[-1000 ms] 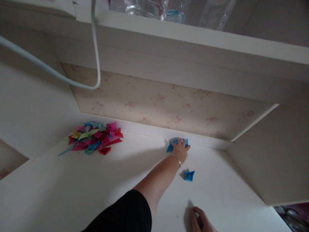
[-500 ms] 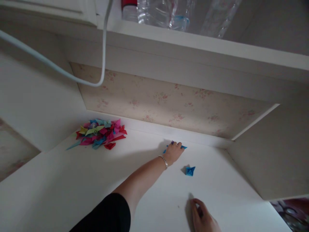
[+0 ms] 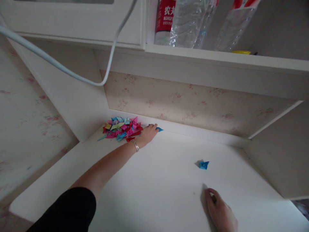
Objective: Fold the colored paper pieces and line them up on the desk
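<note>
My left hand (image 3: 147, 133), with a silver bracelet at the wrist, lies stretched far across the white desk (image 3: 169, 180), fingers pressed down on a blue folded paper piece (image 3: 159, 129) whose tip shows past the fingertips. The hand is right beside a heap of coloured folded paper pieces (image 3: 122, 128) in pink, red, blue and green. A single small blue folded piece (image 3: 203, 165) stands alone on the desk. My right hand (image 3: 219, 211) rests near the front edge, fingers curled loosely on the surface, with nothing visible in it.
A white shelf (image 3: 217, 58) overhangs the desk and carries clear plastic bottles (image 3: 185, 22), one with a red label. A white cable (image 3: 72, 72) hangs across the upper left. Floral wallpaper backs the alcove; a side panel (image 3: 277, 161) closes the right.
My left hand slid the blue paper piece leftward along the back edge, from near the desk's middle to the coloured heap. The view shifted right and up. My right hand stayed put.
</note>
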Available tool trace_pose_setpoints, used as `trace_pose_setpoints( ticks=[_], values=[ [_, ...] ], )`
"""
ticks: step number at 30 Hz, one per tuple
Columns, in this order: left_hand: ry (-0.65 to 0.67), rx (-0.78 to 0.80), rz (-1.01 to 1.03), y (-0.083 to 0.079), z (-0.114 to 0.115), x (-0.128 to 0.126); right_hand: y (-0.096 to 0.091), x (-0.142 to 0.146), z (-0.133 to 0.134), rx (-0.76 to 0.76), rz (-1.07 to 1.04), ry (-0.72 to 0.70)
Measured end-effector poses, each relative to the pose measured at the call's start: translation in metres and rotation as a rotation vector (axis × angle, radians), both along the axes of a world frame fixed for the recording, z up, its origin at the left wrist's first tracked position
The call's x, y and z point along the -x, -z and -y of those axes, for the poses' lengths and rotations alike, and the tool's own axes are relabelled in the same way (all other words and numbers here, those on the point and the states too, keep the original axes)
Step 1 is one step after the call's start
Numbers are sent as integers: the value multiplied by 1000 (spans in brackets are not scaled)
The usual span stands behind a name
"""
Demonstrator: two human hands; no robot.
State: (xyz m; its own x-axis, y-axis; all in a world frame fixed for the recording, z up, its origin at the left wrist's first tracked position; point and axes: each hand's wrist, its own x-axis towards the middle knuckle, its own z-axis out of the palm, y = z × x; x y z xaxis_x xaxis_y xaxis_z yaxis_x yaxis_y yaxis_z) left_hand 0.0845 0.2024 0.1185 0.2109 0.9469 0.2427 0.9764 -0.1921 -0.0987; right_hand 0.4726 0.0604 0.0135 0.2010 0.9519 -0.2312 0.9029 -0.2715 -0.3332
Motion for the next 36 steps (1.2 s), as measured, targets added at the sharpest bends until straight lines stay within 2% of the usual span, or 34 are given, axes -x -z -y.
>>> trace_pose_setpoints(
  ticks=[3,5,8,11,14,17,19,22,25,27,30,34,36],
  values=[
    [-134,-20,-1,-23,3,65,3,2,1,-16,32,-7],
    [-247,-49,9,-31,9,103,5,4,3,-29,61,-16],
    [-355,-64,37,-27,19,144,9,5,6,-62,101,-28],
    [-356,-67,52,-11,30,160,12,2,5,-93,51,-15],
    [-324,-40,92,8,52,153,9,-1,-10,-210,-68,-12],
    [-255,-53,194,27,88,131,-3,3,-39,-335,-115,4],
    [-192,-60,293,41,120,113,-11,9,-61,-314,-60,2],
    [-173,-46,488,65,170,88,-19,18,-90,-244,7,-50],
    [-155,-21,676,85,213,70,-20,29,-104,-229,71,-114],
    [-174,-14,780,90,236,62,-18,44,-105,-249,119,-166],
    [-200,36,921,77,264,48,-17,81,-102,-266,125,-268],
    [-170,71,1096,31,307,40,-23,136,-101,-262,107,-385],
    [-193,-60,1149,12,335,47,-31,151,-105,-308,130,-362]
  ],
)
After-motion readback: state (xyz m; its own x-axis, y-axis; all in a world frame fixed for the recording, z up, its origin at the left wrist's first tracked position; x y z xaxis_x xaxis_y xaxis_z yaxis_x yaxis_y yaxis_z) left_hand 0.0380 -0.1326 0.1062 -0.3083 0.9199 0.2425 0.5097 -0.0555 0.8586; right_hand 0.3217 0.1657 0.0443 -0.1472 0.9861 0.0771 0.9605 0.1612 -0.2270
